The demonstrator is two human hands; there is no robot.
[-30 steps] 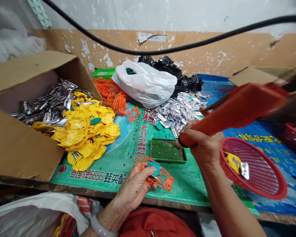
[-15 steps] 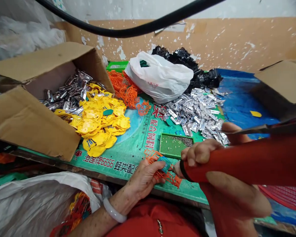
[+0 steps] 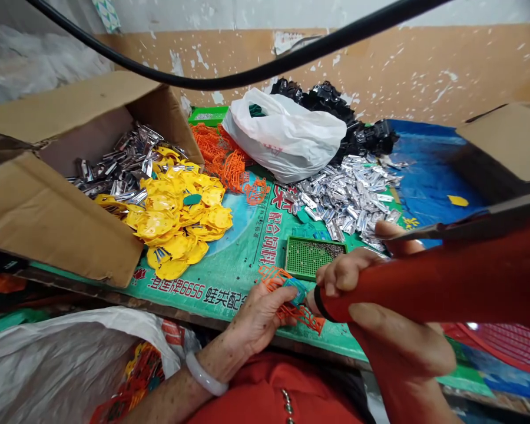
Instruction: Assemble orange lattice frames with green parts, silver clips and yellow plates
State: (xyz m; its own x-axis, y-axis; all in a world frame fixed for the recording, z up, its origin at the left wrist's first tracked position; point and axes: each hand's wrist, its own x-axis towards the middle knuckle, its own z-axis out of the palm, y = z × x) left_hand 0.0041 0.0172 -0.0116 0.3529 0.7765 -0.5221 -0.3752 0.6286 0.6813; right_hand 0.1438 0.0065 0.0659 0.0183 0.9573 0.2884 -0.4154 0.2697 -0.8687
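Note:
My left hand (image 3: 257, 317) pinches an orange plastic lattice piece (image 3: 310, 318) with a small teal plastic part (image 3: 297, 290) on it, thumb on top. My right hand (image 3: 401, 341) is wrapped round a red power screwdriver (image 3: 441, 285), which lies level and points left. Its nose meets the right side of the teal part; the bit itself is barely visible. Just behind the hands sits a green mesh tray (image 3: 307, 262) with small metal screws in it.
At left, a tipped cardboard box (image 3: 66, 218) spills metal clips and yellow plastic pieces (image 3: 176, 218). Behind lie orange pieces (image 3: 223, 162), a white plastic bag (image 3: 287, 138), black parts (image 3: 371, 138) and silver metal clips (image 3: 344, 194). A black cable (image 3: 212, 82) hangs across the top.
The screwdriver and my right hand have shifted slightly left, with the nose nearer the teal part. My left hand keeps its hold, nearly unmoved. The view has tilted a little.

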